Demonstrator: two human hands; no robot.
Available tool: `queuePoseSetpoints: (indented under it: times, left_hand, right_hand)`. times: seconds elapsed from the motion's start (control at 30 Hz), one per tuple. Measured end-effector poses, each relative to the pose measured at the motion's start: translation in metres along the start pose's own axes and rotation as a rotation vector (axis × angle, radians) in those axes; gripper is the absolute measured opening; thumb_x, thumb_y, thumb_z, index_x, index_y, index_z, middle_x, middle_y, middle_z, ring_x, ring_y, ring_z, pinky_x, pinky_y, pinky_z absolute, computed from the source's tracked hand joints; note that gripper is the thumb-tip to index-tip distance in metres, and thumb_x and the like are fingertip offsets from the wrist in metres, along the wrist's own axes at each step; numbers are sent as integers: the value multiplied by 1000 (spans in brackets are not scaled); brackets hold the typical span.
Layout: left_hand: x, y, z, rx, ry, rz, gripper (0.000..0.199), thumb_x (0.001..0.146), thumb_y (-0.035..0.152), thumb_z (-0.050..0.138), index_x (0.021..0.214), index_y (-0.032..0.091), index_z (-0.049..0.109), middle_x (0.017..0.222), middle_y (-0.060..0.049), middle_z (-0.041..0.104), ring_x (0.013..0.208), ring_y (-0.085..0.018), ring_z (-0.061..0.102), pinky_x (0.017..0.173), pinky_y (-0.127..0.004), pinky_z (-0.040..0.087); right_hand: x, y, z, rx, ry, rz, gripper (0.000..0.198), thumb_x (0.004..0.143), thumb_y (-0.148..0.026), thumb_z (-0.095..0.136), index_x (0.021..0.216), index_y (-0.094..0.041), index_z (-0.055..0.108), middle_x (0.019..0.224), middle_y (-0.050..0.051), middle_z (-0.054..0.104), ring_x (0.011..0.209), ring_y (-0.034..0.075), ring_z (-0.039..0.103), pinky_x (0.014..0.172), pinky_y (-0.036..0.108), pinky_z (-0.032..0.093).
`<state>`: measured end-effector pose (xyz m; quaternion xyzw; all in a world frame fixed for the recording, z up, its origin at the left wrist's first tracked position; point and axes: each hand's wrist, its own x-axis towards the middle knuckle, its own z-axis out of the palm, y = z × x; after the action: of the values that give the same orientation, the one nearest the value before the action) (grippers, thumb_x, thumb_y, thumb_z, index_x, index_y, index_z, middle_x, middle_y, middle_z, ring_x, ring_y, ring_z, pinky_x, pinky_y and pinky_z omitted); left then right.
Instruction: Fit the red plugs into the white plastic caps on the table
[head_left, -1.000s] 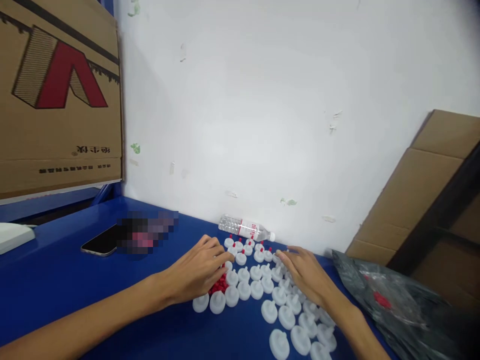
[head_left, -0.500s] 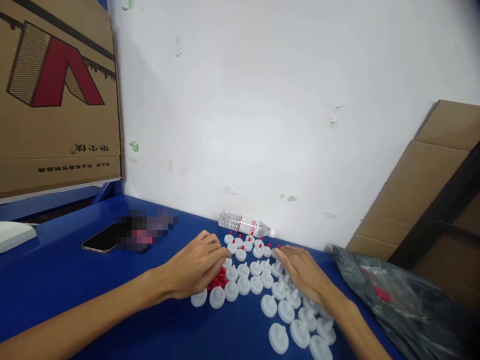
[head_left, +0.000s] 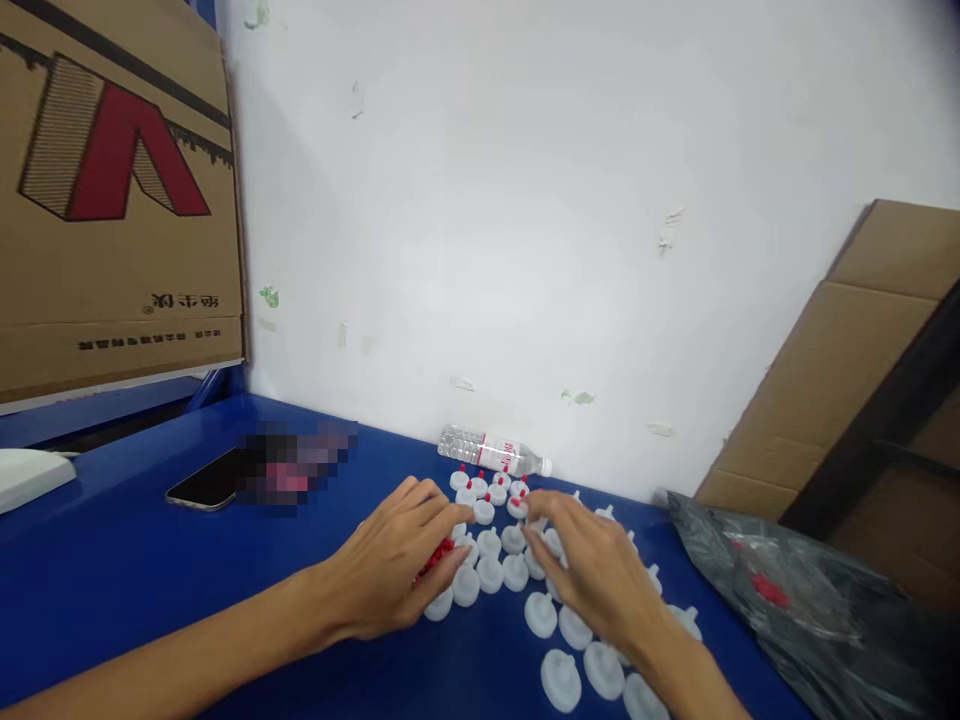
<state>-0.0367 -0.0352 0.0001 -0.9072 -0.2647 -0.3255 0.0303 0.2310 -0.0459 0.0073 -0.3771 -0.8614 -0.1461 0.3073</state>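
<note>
My left hand (head_left: 401, 560) hovers over a small heap of red tips (head_left: 439, 560), its thumb and index finger apart and the other fingers curled down out of sight. Among the white round nozzle caps, my right hand (head_left: 592, 560) reaches in from the right. Its thumb and index finger are bent with a gap between them, and the index fingertip is beside a white cap with a red tip (head_left: 517, 507). Bare white caps (head_left: 490, 573) stand with spouts up between the hands. Several red-tipped caps (head_left: 484, 511) are grouped at the back.
A clear plastic bottle (head_left: 491, 450) lies against the wall. A phone (head_left: 206, 480) rests at the left on the blue table (head_left: 315, 680). A dark plastic bag (head_left: 825, 610) and cardboard (head_left: 825, 370) are at the right; a large printed carton (head_left: 120, 260) stands at the left.
My right hand has shifted left and its fingers have bent toward the red-tipped caps, uncovering bare caps on its right. My left thumb has come into view, apart from the index finger.
</note>
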Motion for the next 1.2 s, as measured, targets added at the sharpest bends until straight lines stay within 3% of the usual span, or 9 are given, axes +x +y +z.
queuePoseSetpoints:
  times: [0.1, 0.27, 0.4, 0.53, 0.67, 0.83, 0.93, 1.07, 1.2]
  left_hand:
    - [-1, 1, 6, -25, -19, -38, 18, 101, 23, 46, 117, 19, 53, 104, -7, 61, 90, -23, 51, 83, -39, 39]
    - [-2, 0, 10, 2, -20, -28, 12, 102, 29, 47, 96, 19, 52, 92, -5, 58, 80, -22, 47, 76, -37, 38]
    - [-2, 0, 9, -50, -37, -30, 12, 102, 27, 45, 94, 19, 49, 89, -4, 56, 77, -20, 45, 73, -34, 36]
    - [-3, 0, 9, -189, -46, 65, 22, 104, 17, 31, 86, 20, 44, 81, -2, 52, 73, -19, 42, 67, -32, 34]
    - [-6, -2, 8, -318, -6, -37, 28, 106, 18, 28, 81, 20, 38, 76, 0, 47, 71, -17, 41, 69, -31, 35]
    - [-3, -4, 5, -199, -8, -33, 27, 105, 17, 30, 81, 19, 42, 78, -1, 49, 72, -17, 38, 72, -34, 34]
    - [-1, -5, 6, -110, -43, -43, 22, 103, 16, 36, 85, 18, 48, 83, -3, 52, 74, -18, 40, 72, -35, 35]
    - [0, -5, 6, -86, -23, -57, 22, 103, 15, 37, 87, 17, 52, 88, -6, 54, 78, -19, 43, 72, -35, 37]
    - [1, -6, 5, -62, 5, -36, 25, 103, 14, 38, 86, 16, 56, 91, -7, 56, 85, -20, 46, 74, -36, 40]
  right_hand:
    - [4, -23, 8, 98, 8, -95, 14, 98, -9, 45, 96, -23, 46, 110, 8, 69, 100, 20, 69, 75, 30, 56]
    - [7, -40, 10, 151, 29, -190, 14, 97, -8, 48, 100, -22, 47, 107, 7, 70, 108, 21, 68, 80, 31, 58]
    - [6, -46, 14, 203, 37, -220, 17, 96, -5, 49, 99, -21, 46, 107, 6, 71, 108, 19, 68, 87, 32, 58]
    - [8, -51, 17, 166, 67, -235, 13, 98, -8, 47, 98, -21, 48, 107, 7, 71, 102, 18, 69, 76, 28, 58]
    - [10, -37, 10, 19, 148, -309, 21, 99, -3, 41, 96, -20, 52, 111, 7, 72, 117, 21, 65, 83, 29, 58]
    - [2, 8, -2, -84, 118, 61, 13, 103, -19, 45, 103, -21, 58, 112, 9, 68, 101, 21, 69, 76, 30, 57]
    - [-5, 31, 0, -112, 29, 261, 25, 104, -34, 44, 119, -23, 61, 116, 9, 68, 101, 24, 69, 83, 37, 57]
    - [-12, 46, 7, -104, -157, 354, 42, 107, -41, 33, 134, -23, 60, 134, 10, 65, 126, 27, 58, 108, 46, 45]
    - [-19, 53, 14, -103, -255, 388, 52, 107, -44, 26, 138, -19, 60, 139, 11, 62, 137, 29, 50, 116, 52, 36]
